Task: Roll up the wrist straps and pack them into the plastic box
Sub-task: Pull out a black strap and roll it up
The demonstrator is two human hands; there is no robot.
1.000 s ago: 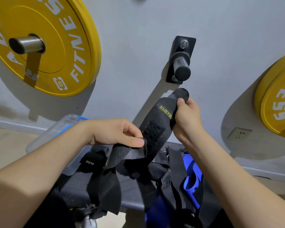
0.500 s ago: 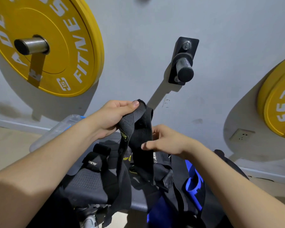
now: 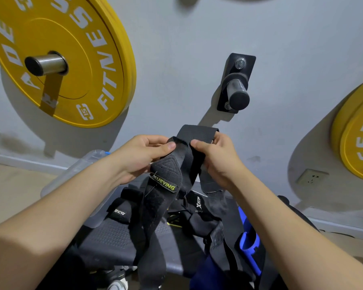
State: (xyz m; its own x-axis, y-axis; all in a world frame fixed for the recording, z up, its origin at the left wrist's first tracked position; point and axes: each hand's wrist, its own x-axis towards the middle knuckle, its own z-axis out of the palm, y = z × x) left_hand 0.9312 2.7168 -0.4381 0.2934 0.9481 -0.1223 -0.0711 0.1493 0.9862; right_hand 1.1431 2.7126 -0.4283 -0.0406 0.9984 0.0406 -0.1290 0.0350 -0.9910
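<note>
Both hands hold up a long black wrist strap [image 3: 162,193] with a green "XUEYING" tag, in front of the grey wall. My left hand [image 3: 141,156] pinches its folded top edge with the thumb on the fabric. My right hand [image 3: 216,158] grips the other side of the fold, where a loop of strap sticks up above the fingers. The strap's ends hang down to the bench. More black straps [image 3: 122,208] lie in a heap on the dark bench [image 3: 111,235] below. The clear plastic box [image 3: 76,174] stands at the bench's left, mostly behind my left forearm.
A yellow weight plate [image 3: 57,59] hangs on a steel peg on the wall at upper left, another yellow plate [image 3: 356,135] at the right edge. A bare black wall peg [image 3: 237,95] juts out above the hands. A blue item [image 3: 249,241] lies on the bench's right side.
The hands have come together and risen a little: my right hand let go of the rolled end held a second ago and now grips the strap's fold beside my left hand.
</note>
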